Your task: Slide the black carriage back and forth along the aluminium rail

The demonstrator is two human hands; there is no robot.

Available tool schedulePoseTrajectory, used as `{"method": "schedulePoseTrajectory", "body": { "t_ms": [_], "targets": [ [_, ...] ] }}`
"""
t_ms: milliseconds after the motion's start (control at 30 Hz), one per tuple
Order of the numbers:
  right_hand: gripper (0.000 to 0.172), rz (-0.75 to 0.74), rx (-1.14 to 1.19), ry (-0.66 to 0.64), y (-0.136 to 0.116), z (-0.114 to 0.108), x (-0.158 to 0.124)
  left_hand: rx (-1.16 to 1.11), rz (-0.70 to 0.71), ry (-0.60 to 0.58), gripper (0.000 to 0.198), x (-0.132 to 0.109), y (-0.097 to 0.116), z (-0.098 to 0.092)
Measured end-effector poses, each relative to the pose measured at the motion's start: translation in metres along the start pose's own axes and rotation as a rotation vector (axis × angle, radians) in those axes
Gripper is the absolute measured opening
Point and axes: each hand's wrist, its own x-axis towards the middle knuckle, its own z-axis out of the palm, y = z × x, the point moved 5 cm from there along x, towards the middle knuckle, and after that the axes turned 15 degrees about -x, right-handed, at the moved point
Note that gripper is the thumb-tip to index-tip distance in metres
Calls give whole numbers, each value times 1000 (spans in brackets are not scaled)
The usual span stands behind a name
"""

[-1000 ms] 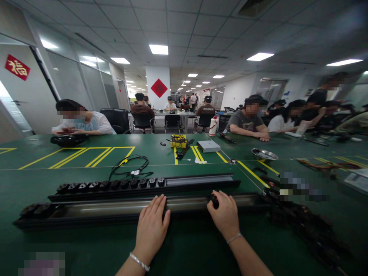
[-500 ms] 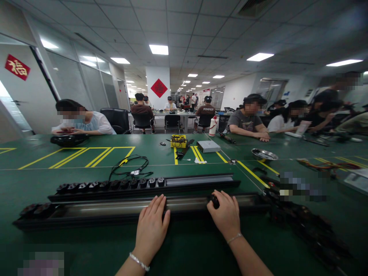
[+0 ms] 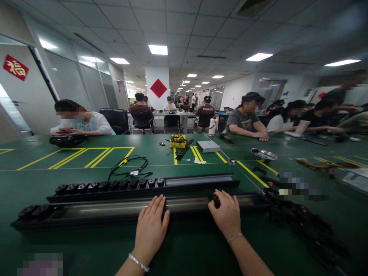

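Note:
A long black power-strip housing lies across the table in front of me, with two black round socket modules in its left end. My left hand rests on the middle of this housing, fingers stretched out and thumb apart. Toward the right part of the channel, my right hand has its fingers curled round a small black socket module; the fingers hide much of it. Behind lies a second black housing, its left half filled with a row of several socket modules.
A dark pile of socket modules lies to the right. Farther back are a coiled black cable, a yellow block with wires, a grey box, a metal bowl and a white bottle. People sit across the table.
My right hand and the socket module in it have shifted very slightly to the right. My left hand stays in place on the housing.

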Motion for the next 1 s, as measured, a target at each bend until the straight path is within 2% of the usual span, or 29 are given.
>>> {"method": "schedulePoseTrajectory", "body": {
  "t_ms": [800, 1000],
  "targets": [
    [36, -7, -24, -19, 9, 2, 1, -7, -19, -26, 44, 1, 0, 0],
    [34, -8, -5, 16, 9, -1, 1, 3, -32, -30, 44, 1, 1, -1]
  ]
}}
